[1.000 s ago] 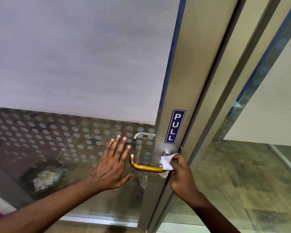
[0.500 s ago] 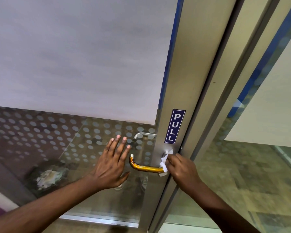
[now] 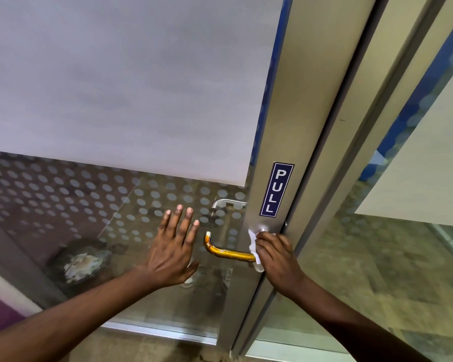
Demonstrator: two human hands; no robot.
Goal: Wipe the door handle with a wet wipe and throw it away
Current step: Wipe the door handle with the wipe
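A curved metal door handle (image 3: 226, 252) with an orange sheen sticks out of the door's metal stile (image 3: 277, 142), below a blue PULL sign (image 3: 276, 189). My right hand (image 3: 276, 257) is closed around the handle's base with a white wet wipe (image 3: 254, 246) bunched under the fingers. The wipe pokes out to the left of the fingers, against the round mount. My left hand (image 3: 174, 253) lies flat with fingers spread on the glass pane, just left of the handle's free end.
The glass pane (image 3: 63, 199) carries a frosted upper panel and a dotted band. A second silver handle (image 3: 228, 203) shows through the glass on the far side. Right of the stile stands the door frame (image 3: 351, 152), then another glass panel.
My right hand with the wipe has rolled over the handle's base, from below it up toward the round mount. The left hand stays flat on the glass.
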